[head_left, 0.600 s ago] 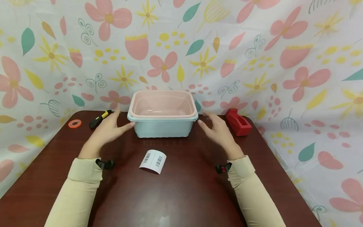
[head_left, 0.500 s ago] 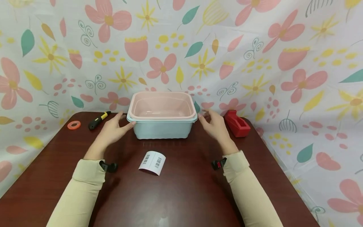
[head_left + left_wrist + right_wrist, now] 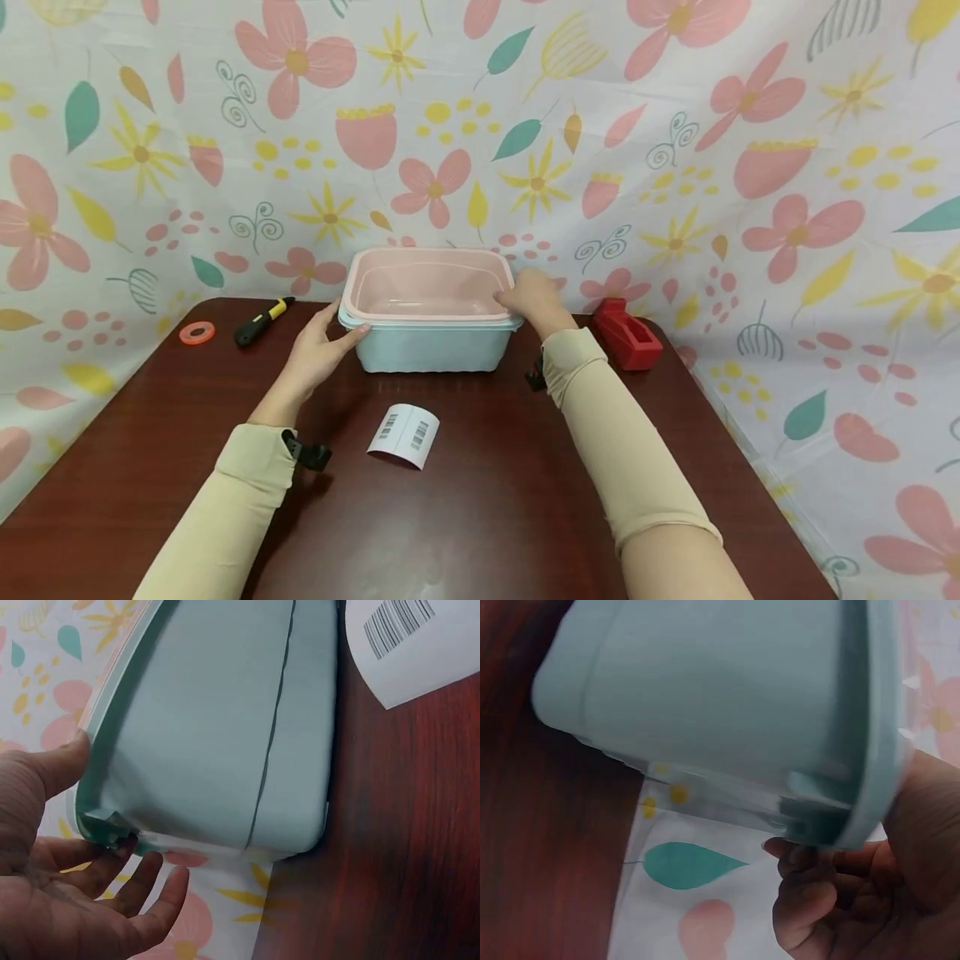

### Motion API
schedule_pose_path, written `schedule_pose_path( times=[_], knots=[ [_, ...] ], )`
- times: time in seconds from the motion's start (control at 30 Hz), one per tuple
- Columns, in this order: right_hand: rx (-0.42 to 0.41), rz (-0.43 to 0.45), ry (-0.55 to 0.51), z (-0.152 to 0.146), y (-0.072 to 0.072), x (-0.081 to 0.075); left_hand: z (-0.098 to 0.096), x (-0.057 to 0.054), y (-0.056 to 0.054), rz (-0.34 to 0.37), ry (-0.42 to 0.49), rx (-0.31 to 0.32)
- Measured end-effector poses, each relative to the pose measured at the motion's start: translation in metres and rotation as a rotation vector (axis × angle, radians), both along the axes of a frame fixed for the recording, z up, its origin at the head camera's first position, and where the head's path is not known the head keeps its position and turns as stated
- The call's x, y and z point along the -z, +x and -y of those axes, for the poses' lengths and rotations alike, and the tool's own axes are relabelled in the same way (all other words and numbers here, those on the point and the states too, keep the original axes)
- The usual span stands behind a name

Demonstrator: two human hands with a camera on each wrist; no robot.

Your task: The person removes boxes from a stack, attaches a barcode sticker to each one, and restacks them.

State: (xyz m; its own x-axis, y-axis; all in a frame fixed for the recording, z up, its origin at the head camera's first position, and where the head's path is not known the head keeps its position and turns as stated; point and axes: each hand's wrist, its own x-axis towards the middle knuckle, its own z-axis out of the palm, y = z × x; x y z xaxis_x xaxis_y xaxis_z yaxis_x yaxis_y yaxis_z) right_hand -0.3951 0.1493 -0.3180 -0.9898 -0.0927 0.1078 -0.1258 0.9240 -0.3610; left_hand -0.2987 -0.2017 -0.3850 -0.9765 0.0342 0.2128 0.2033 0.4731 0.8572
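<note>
A pale blue plastic bin (image 3: 431, 350) stands on the dark table near the back, with a pink bin (image 3: 420, 287) nested in its top. My left hand (image 3: 318, 346) holds the blue bin's left end; in the left wrist view the thumb (image 3: 67, 761) presses the rim and the fingers reach beneath it. My right hand (image 3: 536, 300) grips the opposite end, thumb over the pink bin's rim. Seen from the right wrist, its curled fingers (image 3: 806, 900) sit under the blue rim. In front of the bins lies a curled white label sheet (image 3: 405, 433) with barcodes.
An orange tape roll (image 3: 186, 335) and a black-and-yellow tool (image 3: 258, 323) lie at the back left. A red tape dispenser (image 3: 626, 333) stands to the right of the bins. Floral cloth (image 3: 465, 125) hangs right behind the table.
Both hands have closed in on the bins from the sides and taken hold of the rims. The right hand has moved left and its thumb is now over the pink rim.
</note>
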Motion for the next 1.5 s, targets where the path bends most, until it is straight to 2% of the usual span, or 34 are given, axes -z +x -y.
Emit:
schedule_pose_path(
  times=[0.13,0.33,0.57,0.73,0.83,0.93,0.97,1.03,1.17,1.23,1.37,1.5],
  knots=[
    [0.030,-0.018,0.000,-0.001,0.001,0.000,-0.004,-0.001,-0.004,-0.002,0.008,-0.012],
    [0.026,-0.045,0.061,0.008,0.007,0.005,0.006,0.006,-0.005,0.003,-0.039,-0.049],
    [0.026,-0.109,0.263,0.019,0.006,-0.002,0.009,0.005,-0.006,-0.046,-0.086,-0.071],
    [0.002,-0.097,0.381,0.030,0.008,-0.009,0.010,0.006,-0.006,-0.042,-0.099,-0.084],
    [0.018,-0.087,0.401,0.035,0.008,-0.014,0.012,0.007,-0.007,-0.042,-0.082,-0.085],
    [0.048,-0.073,0.360,0.035,0.007,-0.018,0.014,0.008,-0.008,-0.044,-0.059,-0.089],
    [0.048,-0.076,0.323,0.033,0.007,-0.020,0.014,0.008,-0.008,-0.044,-0.058,-0.088],
    [0.029,-0.071,0.179,0.030,0.007,-0.023,0.015,0.009,-0.008,-0.041,-0.059,-0.091],
    [-0.057,-0.074,-0.291,0.023,0.010,-0.025,0.017,0.009,-0.008,-0.036,-0.080,-0.106],
    [-0.080,-0.107,-0.521,0.021,0.016,-0.024,0.017,0.008,-0.009,-0.036,-0.095,-0.116],
    [-0.090,-0.290,-0.821,0.016,0.035,-0.023,0.018,0.006,-0.011,-0.037,-0.102,-0.123],
    [-0.007,-0.530,-0.979,0.003,0.054,-0.018,0.025,0.005,-0.010,-0.016,-0.104,-0.132]
  ],
)
